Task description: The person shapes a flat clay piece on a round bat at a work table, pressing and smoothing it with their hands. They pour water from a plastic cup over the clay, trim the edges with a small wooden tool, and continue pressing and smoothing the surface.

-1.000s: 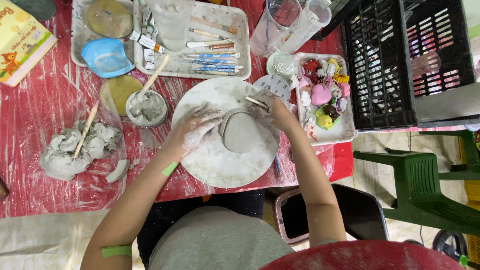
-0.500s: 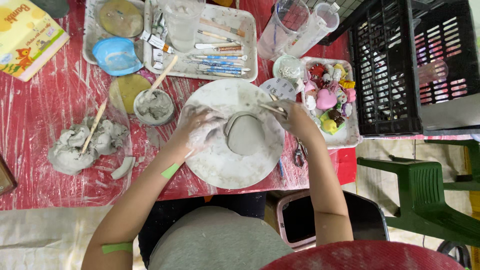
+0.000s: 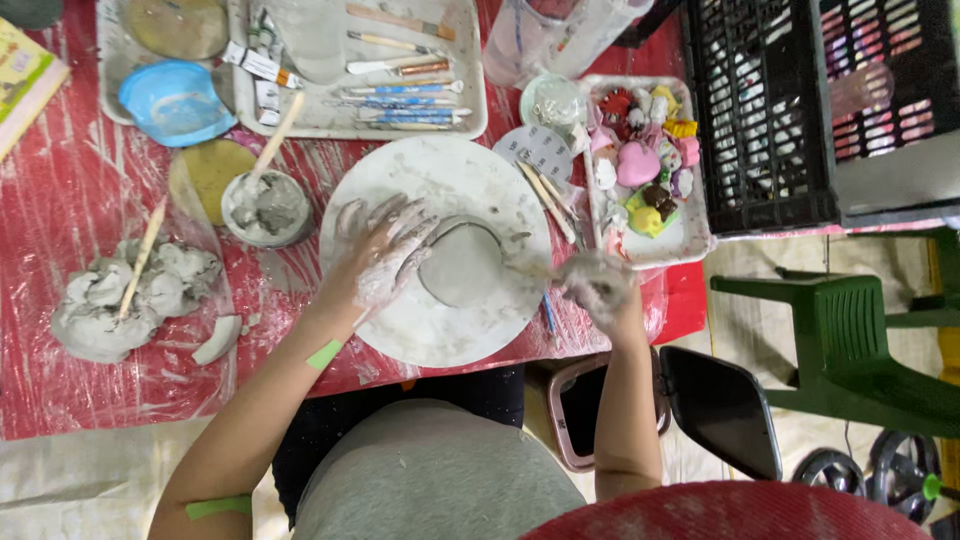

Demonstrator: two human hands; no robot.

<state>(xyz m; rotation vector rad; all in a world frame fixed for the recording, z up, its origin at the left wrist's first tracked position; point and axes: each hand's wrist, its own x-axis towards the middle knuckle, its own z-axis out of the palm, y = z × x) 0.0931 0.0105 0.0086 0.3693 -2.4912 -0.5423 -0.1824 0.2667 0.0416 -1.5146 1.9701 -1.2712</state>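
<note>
A grey clay piece (image 3: 465, 265), rounded with a raised rim, lies on a round white board (image 3: 440, 170) on the red-covered table. My left hand (image 3: 385, 250), smeared with clay, rests on the board with its fingers spread, the fingertips touching the piece's left edge. My right hand (image 3: 598, 285), also coated in clay, hovers at the board's right edge. It is closed around a thin wooden tool (image 3: 530, 267) whose tip points at the piece. The hand is blurred.
A bowl of wet clay (image 3: 265, 208) with a stick stands left of the board, a clay lump (image 3: 120, 295) farther left. A tray of modelling tools (image 3: 400, 90) lies behind, a tray of coloured figurines (image 3: 645, 170) to the right. A black crate (image 3: 780, 100) and a green stool (image 3: 850, 340) stand beyond.
My right hand has pulled away from the clay piece's upper right to the board's right edge. My left hand has spread its fingers against the piece's left side.
</note>
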